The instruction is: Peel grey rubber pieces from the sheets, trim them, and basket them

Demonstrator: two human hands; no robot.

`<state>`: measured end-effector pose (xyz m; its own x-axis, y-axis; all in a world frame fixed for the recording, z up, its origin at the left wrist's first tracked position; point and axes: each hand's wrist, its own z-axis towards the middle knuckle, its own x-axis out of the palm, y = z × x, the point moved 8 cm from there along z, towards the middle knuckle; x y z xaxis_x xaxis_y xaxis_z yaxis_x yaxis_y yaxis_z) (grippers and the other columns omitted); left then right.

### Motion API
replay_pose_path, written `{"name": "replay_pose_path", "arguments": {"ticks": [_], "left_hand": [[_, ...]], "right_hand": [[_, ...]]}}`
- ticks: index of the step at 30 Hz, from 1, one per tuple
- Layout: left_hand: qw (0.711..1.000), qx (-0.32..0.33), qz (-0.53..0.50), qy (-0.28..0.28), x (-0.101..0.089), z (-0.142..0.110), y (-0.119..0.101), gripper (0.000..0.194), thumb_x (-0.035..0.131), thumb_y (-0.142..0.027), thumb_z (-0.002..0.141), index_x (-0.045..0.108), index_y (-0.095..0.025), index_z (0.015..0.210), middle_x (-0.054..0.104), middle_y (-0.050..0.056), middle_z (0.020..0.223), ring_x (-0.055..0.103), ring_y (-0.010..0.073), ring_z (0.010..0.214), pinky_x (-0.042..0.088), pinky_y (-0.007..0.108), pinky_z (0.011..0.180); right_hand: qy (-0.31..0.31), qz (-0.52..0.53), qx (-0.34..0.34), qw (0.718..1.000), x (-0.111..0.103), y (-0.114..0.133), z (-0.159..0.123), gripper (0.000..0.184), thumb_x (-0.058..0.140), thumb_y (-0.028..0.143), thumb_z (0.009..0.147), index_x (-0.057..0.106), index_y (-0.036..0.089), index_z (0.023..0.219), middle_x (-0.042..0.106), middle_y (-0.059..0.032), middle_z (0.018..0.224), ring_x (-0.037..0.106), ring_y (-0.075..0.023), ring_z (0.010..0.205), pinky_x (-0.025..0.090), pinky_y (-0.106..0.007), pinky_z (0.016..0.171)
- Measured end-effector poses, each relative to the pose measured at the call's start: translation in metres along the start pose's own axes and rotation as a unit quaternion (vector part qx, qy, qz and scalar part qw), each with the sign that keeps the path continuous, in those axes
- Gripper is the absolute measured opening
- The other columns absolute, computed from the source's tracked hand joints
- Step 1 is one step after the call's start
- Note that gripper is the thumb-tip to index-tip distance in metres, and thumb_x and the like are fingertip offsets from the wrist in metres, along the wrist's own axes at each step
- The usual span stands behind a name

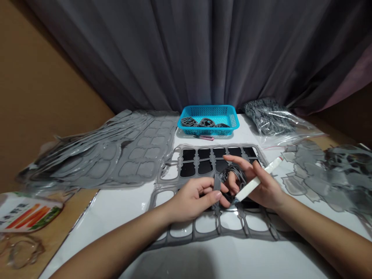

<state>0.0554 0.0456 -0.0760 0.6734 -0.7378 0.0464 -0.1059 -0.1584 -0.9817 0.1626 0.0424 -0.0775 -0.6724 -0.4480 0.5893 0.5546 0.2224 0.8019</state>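
My left hand [197,198] is closed, pinching a flat grey strip [217,183] between thumb and fingers. My right hand [266,186] holds a slim white-handled tool [252,186], which slants down to a dark tip beside my left fingertips. Bunched in the fingers of that same hand are several thin grey loops [236,172]. Both hands hover over a grey sheet [180,182] of rounded frame-shaped cutouts. Black panels [205,167] show through its far openings, and white tabletop through the near ones. My hands hide part of its middle.
Behind the sheet stands a blue basket [209,131] with grey loops in it; a pink cutter [207,137] lies before it. Stacked grey sheets [139,151] cover the left. To the right are a clear bag [270,118] of dark pieces and loose grey cutouts [310,170].
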Motion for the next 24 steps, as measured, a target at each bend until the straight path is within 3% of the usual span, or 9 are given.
{"name": "replay_pose_path", "arguments": {"ticks": [5,12,17,21,24], "left_hand": [[1.000,0.024,-0.003,0.006,0.001,0.000,-0.004,0.024,0.059,-0.035,0.086,0.059,-0.013,0.096,0.072,0.009,0.084,0.065,0.0136,0.076,0.045,0.021,0.067],[1.000,0.022,0.015,0.012,0.003,-0.001,-0.005,0.026,0.058,-0.036,0.086,0.059,-0.013,0.097,0.072,0.009,0.085,0.065,0.0156,0.079,0.046,0.023,0.069],[0.999,0.005,-0.012,-0.030,0.000,0.004,-0.004,0.023,0.063,-0.032,0.081,0.059,-0.014,0.093,0.070,0.007,0.083,0.064,0.0163,0.080,0.046,0.025,0.073],[0.996,0.029,-0.005,-0.086,-0.006,0.009,-0.006,0.017,0.062,-0.029,0.080,0.058,-0.015,0.089,0.067,0.003,0.080,0.061,0.0143,0.078,0.045,0.023,0.074],[0.996,0.038,0.025,-0.079,-0.005,0.011,-0.004,0.020,0.056,-0.034,0.085,0.058,-0.014,0.085,0.066,0.002,0.070,0.060,0.0143,0.071,0.045,0.025,0.073]], "right_hand": [[0.001,-0.004,0.005,1.000,0.001,-0.001,-0.001,0.055,0.026,0.058,0.091,0.037,0.024,0.132,0.054,0.0000,0.068,0.046,-0.0152,0.061,0.034,-0.030,0.065],[0.009,-0.004,0.009,1.000,0.002,-0.002,-0.001,0.055,0.025,0.059,0.090,0.035,0.025,0.132,0.052,-0.0002,0.067,0.046,-0.0168,0.063,0.034,-0.032,0.066],[0.011,-0.035,-0.033,0.999,0.009,0.002,-0.004,0.056,0.027,0.057,0.090,0.027,0.027,0.137,0.050,0.0003,0.070,0.044,-0.0168,0.065,0.034,-0.032,0.066],[0.036,-0.152,-0.062,0.986,0.020,-0.001,-0.011,0.062,0.038,0.053,0.089,0.013,0.034,0.143,0.048,0.0002,0.086,0.045,-0.0167,0.079,0.036,-0.035,0.080],[0.085,-0.235,-0.035,0.968,0.027,-0.011,-0.016,0.067,0.031,0.053,0.091,-0.005,0.033,0.145,0.051,-0.0011,0.096,0.047,-0.0174,0.091,0.030,-0.041,0.096]]}}
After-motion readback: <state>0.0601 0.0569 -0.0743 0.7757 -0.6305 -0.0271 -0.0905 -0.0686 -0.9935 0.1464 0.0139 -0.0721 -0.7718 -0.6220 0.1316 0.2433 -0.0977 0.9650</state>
